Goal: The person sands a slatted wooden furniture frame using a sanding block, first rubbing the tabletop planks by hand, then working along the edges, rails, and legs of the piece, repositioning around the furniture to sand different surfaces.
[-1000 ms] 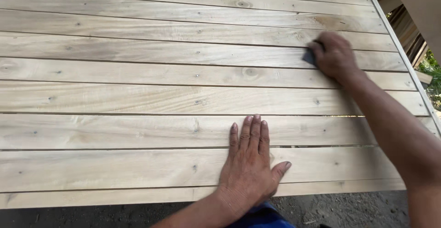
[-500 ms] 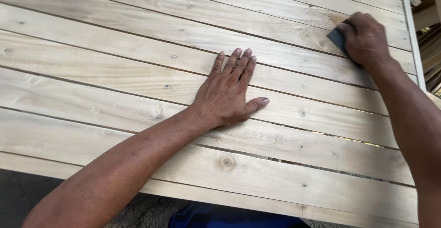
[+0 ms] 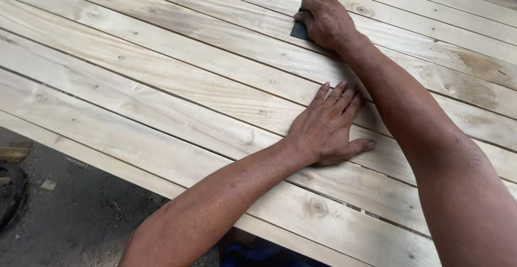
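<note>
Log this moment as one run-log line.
right hand: presses dark sanding pad on slatted wooden top | left hand: flat on plank

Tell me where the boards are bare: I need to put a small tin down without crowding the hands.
The planks lie bare left of the left hand, out to the near edge above the dark ground. The far right boards behind the right forearm are bare too. It is crowded between both hands, where the right hand presses a dark pad.

Planks (image 3: pixel 161 84): pale yellowish wood, brown knots, streaked grain, dark gaps between. Sanding pad (image 3: pixel 300 30): dark grey-blue. Ground (image 3: pixel 64 213): dull grey.
</note>
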